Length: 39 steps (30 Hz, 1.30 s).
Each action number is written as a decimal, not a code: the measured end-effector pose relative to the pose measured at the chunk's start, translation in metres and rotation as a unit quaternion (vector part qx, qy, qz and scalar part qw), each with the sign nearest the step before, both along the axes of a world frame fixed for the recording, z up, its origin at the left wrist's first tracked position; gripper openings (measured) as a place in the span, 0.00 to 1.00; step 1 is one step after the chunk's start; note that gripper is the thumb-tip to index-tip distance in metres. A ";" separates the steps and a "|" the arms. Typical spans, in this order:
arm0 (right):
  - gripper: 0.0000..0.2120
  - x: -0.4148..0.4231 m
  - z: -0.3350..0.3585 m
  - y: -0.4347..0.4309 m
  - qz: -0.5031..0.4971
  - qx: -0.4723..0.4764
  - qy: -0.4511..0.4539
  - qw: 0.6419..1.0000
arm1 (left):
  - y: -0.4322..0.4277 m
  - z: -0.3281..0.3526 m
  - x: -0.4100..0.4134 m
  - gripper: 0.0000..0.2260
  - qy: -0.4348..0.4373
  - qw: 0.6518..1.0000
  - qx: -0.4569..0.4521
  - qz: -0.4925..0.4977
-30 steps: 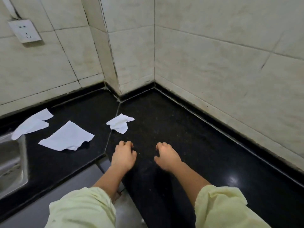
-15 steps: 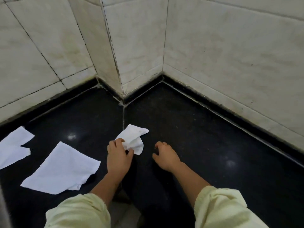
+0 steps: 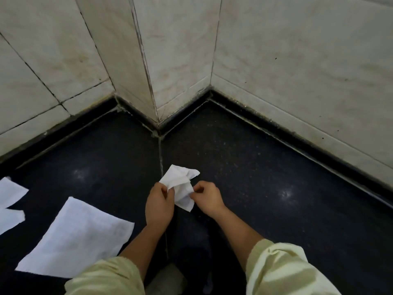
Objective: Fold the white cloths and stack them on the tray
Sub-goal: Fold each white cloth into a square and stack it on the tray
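Observation:
A crumpled white cloth (image 3: 180, 184) hangs just above the black countertop (image 3: 265, 188), held between both hands. My left hand (image 3: 159, 204) pinches its left edge. My right hand (image 3: 207, 198) pinches its right side with curled fingers. A second white cloth (image 3: 78, 237) lies flat on the counter at the lower left. A third white cloth (image 3: 9, 201) lies at the left edge, partly cut off. No tray is in view.
Pale tiled walls (image 3: 297, 71) rise behind the counter, with a tiled pillar corner (image 3: 157, 81) jutting out at the centre. A seam (image 3: 160, 154) runs down the counter. The counter's front edge is near my sleeves.
My left hand lifted the crumpled cloth off the counter and my right hand came over from the counter and took hold of its other side. The view moved closer and lower.

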State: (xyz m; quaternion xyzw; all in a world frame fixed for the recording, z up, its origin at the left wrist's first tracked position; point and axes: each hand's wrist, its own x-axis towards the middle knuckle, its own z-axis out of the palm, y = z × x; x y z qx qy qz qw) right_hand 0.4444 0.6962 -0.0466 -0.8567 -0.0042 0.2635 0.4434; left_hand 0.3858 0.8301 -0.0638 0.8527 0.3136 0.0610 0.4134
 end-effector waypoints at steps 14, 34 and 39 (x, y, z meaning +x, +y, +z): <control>0.12 -0.010 0.063 -0.157 -0.300 0.177 0.038 0.937 | -0.103 0.046 0.007 0.15 -0.083 0.976 -0.192 -0.066; 0.07 -0.113 0.026 -0.300 -0.109 -0.289 0.058 0.949 | -0.174 0.023 -0.047 0.14 0.267 0.916 -0.239 -0.180; 0.18 -0.099 0.025 -0.264 -0.046 -0.305 -0.034 0.951 | -0.172 0.029 -0.052 0.17 0.306 0.888 -0.270 -0.211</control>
